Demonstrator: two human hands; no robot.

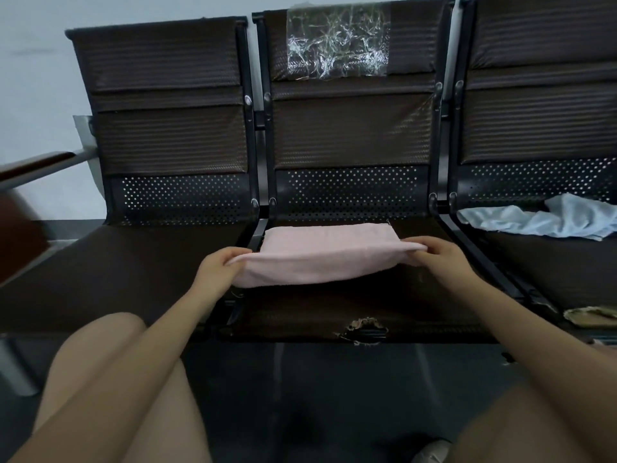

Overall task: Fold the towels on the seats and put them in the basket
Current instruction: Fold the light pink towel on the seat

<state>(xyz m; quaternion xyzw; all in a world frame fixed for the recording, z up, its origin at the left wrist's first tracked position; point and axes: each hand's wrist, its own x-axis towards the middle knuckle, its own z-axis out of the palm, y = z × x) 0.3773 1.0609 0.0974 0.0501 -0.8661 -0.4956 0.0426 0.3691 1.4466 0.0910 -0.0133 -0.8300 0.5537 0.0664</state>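
Hands at frame centre pinch a folded pink towel (320, 255) over the middle seat (334, 315): left hand (218, 267) grips its left edge, right hand (434, 253) its right. Crumpled pale blue towel (547, 218) lies at right on the neighbouring seat.

Dark brown bench seats (350, 135) against pale wall (33, 78), dark floor (317, 396).

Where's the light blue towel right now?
In the head view, the light blue towel lies crumpled on the right-hand seat, beside the middle seat where both hands hold the pink towel.
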